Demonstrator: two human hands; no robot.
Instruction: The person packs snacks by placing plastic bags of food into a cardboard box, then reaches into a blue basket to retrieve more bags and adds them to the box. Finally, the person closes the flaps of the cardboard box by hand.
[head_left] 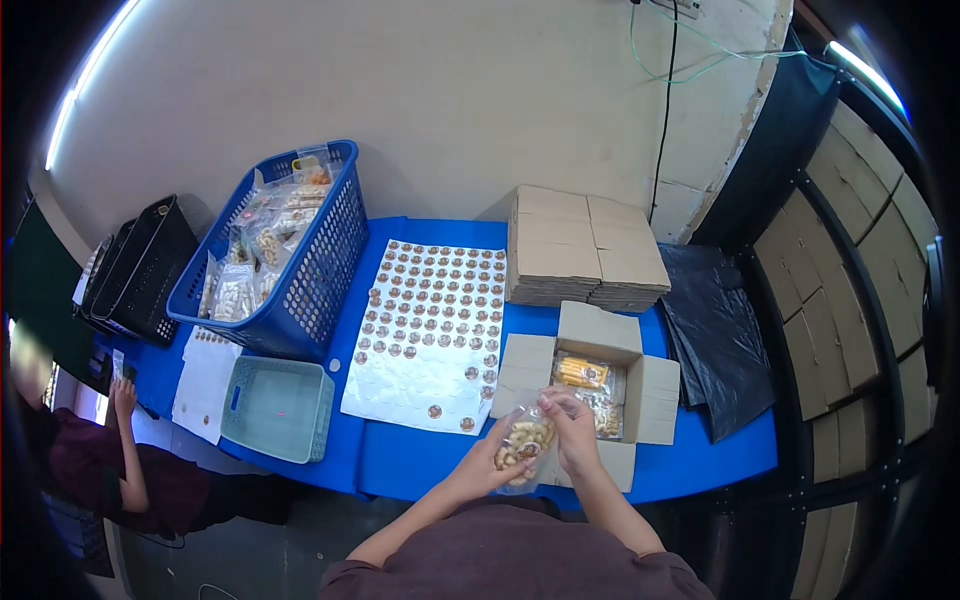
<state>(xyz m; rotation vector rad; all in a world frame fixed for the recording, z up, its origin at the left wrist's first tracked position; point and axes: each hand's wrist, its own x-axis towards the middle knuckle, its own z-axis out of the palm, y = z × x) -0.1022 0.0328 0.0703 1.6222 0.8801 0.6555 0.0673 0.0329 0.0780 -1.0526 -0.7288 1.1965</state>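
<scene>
A clear plastic bag of pale, rounded snack pieces (521,443) is held up in front of my body, with a round label on its lower part. My left hand (487,462) is closed around the bag's left side. At the upper right corner, the fingers of my right hand (570,425) pinch the bag's edge. Just behind the hands stands an open cardboard box (655,400), its flaps folded out. Inside it lie a packet of orange-yellow sticks (582,371) and another packet (606,412) of pale pieces, partly hidden by my right hand.
A sheet of round stickers (420,375) lies on the blue-covered table (400,465). Left of it are a blue basket (330,270) full of snack bags and a pale green tray (275,410). Flattened cartons (585,240) and black plastic sheets (720,340) lie rightward. Another person (130,470) works at far left.
</scene>
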